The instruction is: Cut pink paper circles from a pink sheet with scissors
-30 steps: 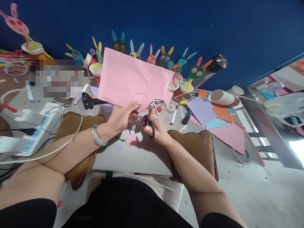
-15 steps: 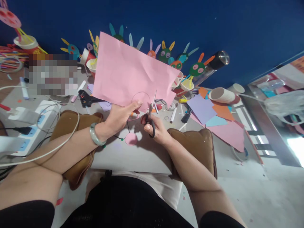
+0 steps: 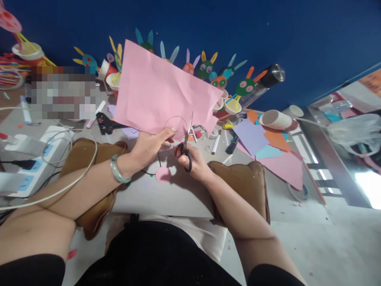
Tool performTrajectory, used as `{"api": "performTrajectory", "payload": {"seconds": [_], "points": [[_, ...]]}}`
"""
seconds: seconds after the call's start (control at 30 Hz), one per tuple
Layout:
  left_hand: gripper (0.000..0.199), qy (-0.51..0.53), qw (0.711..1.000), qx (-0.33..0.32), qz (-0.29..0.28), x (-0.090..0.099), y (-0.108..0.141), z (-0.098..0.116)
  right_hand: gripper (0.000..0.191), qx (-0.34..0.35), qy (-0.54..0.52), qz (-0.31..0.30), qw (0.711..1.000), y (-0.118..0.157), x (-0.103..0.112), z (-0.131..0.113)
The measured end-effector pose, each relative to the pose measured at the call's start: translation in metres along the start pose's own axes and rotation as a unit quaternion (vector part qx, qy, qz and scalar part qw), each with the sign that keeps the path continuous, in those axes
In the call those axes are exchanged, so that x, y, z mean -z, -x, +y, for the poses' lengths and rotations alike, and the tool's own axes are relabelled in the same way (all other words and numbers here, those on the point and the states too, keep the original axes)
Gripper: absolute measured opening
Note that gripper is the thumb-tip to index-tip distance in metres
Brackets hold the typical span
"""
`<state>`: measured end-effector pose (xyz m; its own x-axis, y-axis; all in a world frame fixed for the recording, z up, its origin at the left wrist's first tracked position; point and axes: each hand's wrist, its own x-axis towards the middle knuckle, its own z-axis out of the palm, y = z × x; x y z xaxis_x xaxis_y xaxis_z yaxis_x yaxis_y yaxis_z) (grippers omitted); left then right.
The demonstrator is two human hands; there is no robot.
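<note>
A sheet of pink paper (image 3: 163,87) is held up over the table, pinched at its lower edge by my left hand (image 3: 151,147). A circle is drawn on it beside my thumb. My right hand (image 3: 193,159) grips black-handled scissors (image 3: 187,139), their blades pointing up at the paper's lower edge, just right of the circle. Farther right, that edge has a cut-out notch. Below my hands, a pink paper disc (image 3: 163,174) lies on the table with a dark thin strand beside it.
Paper animal figures in cups (image 3: 232,105) line the blue wall. Coloured paper (image 3: 251,135) lies right, near a flask (image 3: 272,77). A black glue gun (image 3: 107,125) and a power strip (image 3: 38,163) with looping cables are left. Brown cushions (image 3: 241,186) lie under both forearms.
The view has shifted slightly, so most things appear a little farther left. Both hands keep hold of the paper and the scissors, with little other visible movement.
</note>
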<state>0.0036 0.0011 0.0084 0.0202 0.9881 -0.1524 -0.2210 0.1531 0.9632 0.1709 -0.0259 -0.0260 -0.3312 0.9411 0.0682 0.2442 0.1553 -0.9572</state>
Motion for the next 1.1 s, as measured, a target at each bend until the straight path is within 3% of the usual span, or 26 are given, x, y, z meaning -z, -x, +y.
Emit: {"api": "performTrajectory", "payload": {"seconds": [1.1], "points": [[0.040,0.001,1.000,0.003,-0.030,0.0039,-0.0025,-0.0015,0.068,-0.021,-0.020,0.001,1.000,0.0004,0.0012,0.0013]]}}
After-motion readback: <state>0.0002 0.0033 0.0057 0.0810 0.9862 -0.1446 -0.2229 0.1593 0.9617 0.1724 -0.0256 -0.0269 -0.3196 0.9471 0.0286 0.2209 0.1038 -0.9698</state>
